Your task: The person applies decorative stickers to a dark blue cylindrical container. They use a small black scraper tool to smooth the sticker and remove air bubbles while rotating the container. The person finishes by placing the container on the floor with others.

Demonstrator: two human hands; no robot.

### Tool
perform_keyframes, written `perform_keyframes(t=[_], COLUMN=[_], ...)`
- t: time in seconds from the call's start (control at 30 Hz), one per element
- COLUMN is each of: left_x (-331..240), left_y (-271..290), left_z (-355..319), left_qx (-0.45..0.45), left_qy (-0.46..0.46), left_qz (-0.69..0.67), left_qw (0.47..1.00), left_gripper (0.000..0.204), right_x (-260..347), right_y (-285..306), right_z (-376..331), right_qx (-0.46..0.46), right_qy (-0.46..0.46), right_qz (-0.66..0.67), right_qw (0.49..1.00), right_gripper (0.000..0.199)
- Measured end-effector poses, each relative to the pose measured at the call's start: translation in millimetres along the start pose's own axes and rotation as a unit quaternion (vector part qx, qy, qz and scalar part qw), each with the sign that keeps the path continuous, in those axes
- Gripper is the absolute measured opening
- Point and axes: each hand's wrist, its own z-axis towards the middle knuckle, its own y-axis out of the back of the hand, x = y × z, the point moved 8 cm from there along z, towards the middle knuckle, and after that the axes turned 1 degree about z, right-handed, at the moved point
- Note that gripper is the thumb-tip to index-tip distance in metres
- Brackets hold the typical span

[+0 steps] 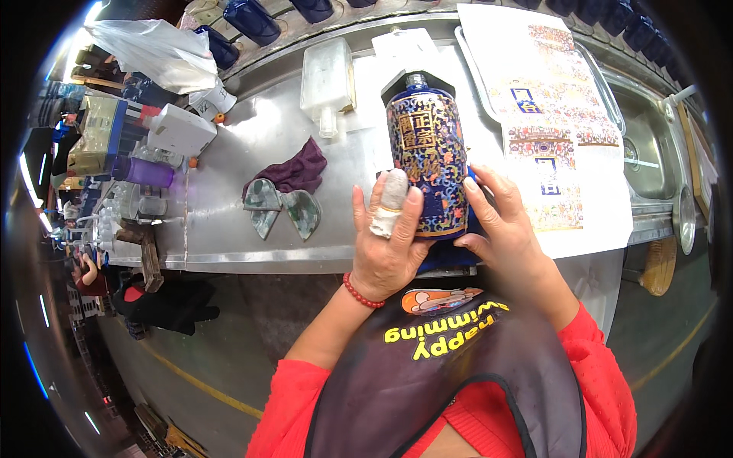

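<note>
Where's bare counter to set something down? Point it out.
Bare steel counter lies between the white box and purple cloth; a narrower patch separates that cloth from the left hand. Crowded: around the bottle and right, where the printed sheet lies.

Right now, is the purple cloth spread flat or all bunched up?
Bunched up: the purple cloth lies in wrinkled folds on the metal table.

The patterned bottle [439,137] looks glossy. The desk [214,237] is shiny metal, the purple rag [294,171] matt cloth, the printed sheets [599,202] paper.
</note>
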Motion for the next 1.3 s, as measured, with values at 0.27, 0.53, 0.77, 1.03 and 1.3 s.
perform_keyframes(t=[0.27, 0.53, 0.77, 1.03, 1.3], left_x=[-5, -7, -8, 5, 4], left_y=[-7, -5, -5, -8, -8], left_z=[3, 6, 9, -3, -4], left_qx=[0.009, 0.018, 0.024, 0.02, 0.017], left_qy=[-0.049, -0.061, -0.054, -0.01, -0.028], left_qz=[0.038, 0.063, 0.032, -0.016, 0.027], left_qw=[0.998, 0.996, 0.998, 1.0, 0.999], left_gripper=[0.059, 0.055, 0.069, 0.068, 0.059], right_x=[-3, -4, 0, -3, 1], right_y=[-7, -7, 4, 8, 9], right_z=[-5, -6, 0, 11, -2], right_qx=[-0.029, -0.045, -0.041, -0.014, -0.018], right_qy=[0.006, 0.016, 0.026, 0.024, 0.03], right_qz=[0.016, 0.028, 0.012, -0.013, 0.003], right_qw=[0.999, 0.998, 0.999, 1.0, 0.999], right_gripper=[0.078, 0.075, 0.07, 0.059, 0.056])
